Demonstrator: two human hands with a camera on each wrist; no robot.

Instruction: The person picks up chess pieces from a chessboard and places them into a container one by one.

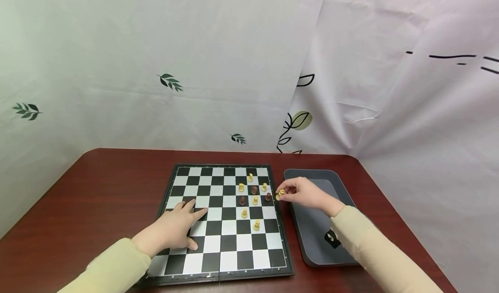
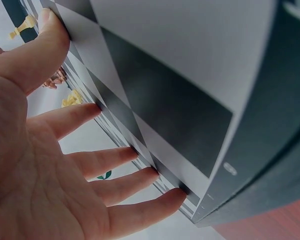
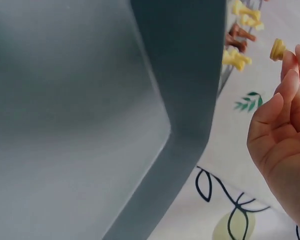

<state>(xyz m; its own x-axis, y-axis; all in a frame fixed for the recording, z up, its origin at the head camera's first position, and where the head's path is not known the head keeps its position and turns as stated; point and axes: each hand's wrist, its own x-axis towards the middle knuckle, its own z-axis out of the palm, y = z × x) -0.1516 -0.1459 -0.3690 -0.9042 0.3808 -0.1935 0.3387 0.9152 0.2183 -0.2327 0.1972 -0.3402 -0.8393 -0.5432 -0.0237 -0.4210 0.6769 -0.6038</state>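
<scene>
My right hand (image 1: 302, 191) pinches a small yellow chess piece (image 3: 277, 50) between thumb and fingertips, at the right border of the chessboard (image 1: 228, 243). On the left of the board my left hand (image 1: 175, 226) lies with fingers spread; in the left wrist view its fingertips (image 2: 173, 199) press on the squares and it holds nothing. Several yellow chess pieces (image 1: 257, 225) stand on the right half of the board. Among them are three dark brown pieces, one being the chess piece (image 1: 242, 201) left of the others.
A grey tray (image 1: 312, 245) lies right of the board, partly under my right forearm. Inside it is a small black item (image 1: 332, 239) with a pale mark. The reddish-brown table (image 1: 97, 189) ends at a white curtain (image 1: 218, 68) printed with leaves.
</scene>
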